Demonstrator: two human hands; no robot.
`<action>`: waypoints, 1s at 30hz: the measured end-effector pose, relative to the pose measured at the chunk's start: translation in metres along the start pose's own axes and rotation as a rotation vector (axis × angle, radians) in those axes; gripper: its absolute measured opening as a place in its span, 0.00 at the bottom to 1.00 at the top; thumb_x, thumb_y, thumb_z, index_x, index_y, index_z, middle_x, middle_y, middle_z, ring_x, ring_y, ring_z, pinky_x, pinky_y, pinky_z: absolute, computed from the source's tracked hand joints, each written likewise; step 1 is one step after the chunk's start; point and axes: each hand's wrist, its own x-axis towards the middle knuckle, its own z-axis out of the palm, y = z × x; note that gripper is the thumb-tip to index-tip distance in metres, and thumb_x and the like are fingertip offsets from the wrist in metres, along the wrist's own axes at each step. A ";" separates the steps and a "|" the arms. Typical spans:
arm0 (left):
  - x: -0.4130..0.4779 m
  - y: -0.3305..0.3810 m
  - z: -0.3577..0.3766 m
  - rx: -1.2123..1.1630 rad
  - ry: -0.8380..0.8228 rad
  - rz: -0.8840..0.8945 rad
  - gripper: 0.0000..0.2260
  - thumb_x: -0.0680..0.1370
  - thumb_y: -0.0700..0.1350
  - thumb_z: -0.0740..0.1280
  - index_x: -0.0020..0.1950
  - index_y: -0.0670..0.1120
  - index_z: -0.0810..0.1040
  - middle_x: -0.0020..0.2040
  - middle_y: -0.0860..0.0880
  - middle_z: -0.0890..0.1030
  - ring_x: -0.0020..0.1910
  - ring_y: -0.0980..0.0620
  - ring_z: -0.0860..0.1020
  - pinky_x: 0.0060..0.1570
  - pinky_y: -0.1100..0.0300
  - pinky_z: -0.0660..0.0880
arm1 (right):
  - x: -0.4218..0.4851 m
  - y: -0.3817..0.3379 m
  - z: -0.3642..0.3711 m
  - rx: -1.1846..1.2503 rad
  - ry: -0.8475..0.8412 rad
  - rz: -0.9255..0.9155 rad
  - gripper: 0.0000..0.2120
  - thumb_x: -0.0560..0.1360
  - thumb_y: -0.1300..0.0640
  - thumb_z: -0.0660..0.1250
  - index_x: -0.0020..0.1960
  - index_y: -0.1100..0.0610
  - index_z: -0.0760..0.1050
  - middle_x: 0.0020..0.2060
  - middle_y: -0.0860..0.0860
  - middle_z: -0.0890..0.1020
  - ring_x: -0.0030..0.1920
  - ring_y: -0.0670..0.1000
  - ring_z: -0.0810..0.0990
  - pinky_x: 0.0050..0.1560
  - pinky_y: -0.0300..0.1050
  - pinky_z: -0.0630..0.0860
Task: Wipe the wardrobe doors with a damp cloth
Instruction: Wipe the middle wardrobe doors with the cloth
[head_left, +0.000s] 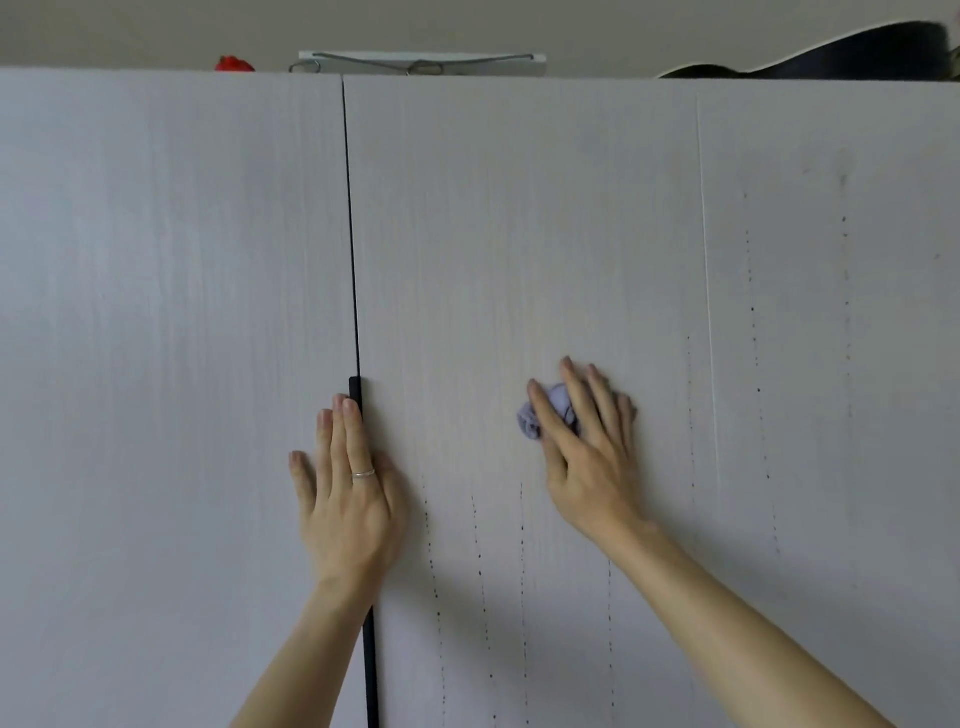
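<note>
Wardrobe doors in pale wood grain fill the frame, seen straight on. My left hand (348, 499) lies flat on the surface at lower centre, fingers straight and close together, holding nothing. It rests across the dark seam (349, 208) that divides the left door (156, 312) from the middle door (519, 234). A thin ring (363, 473) shows on one finger. The fingertips touch the top end of a black handle strip (370, 665), which runs down the seam to the bottom edge of the frame.

My right hand (587, 457), right of centre, presses a bunched lilac cloth (530, 421) against the middle door. The fingers are extended and slightly spread over the cloth, which shows beside and between them. The two hands are well apart.

Vertical trails of dark dots (480, 571) mark the middle door below and between the hands. More such trails run down the right door (831, 364), beyond a faint pale joint.

Along the top edge, on the wardrobe: a red object (234, 64) at upper left, a wire hanger (423, 65) lying in front of a white box (519, 65) at upper centre, and a dark curved object (857, 52) at upper right. I cannot tell what the red and dark objects are.
</note>
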 end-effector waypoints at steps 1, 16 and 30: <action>-0.001 0.002 0.001 0.004 0.008 0.001 0.30 0.81 0.44 0.48 0.83 0.48 0.44 0.82 0.52 0.52 0.80 0.58 0.45 0.79 0.42 0.46 | 0.004 0.003 -0.001 0.008 -0.005 -0.022 0.22 0.82 0.56 0.58 0.75 0.49 0.68 0.77 0.55 0.63 0.78 0.60 0.58 0.74 0.63 0.54; -0.003 0.002 0.000 0.026 0.013 0.001 0.28 0.82 0.45 0.48 0.83 0.48 0.46 0.82 0.51 0.55 0.81 0.51 0.52 0.78 0.43 0.47 | 0.033 0.011 -0.002 0.023 0.012 0.009 0.24 0.80 0.57 0.60 0.76 0.47 0.68 0.78 0.54 0.63 0.78 0.59 0.56 0.74 0.63 0.52; -0.003 0.004 0.000 0.018 0.019 -0.029 0.28 0.82 0.47 0.46 0.83 0.48 0.47 0.82 0.51 0.55 0.81 0.52 0.52 0.79 0.43 0.46 | -0.039 0.029 -0.014 0.009 -0.109 -0.031 0.23 0.82 0.54 0.53 0.77 0.50 0.64 0.78 0.55 0.60 0.79 0.60 0.56 0.74 0.63 0.56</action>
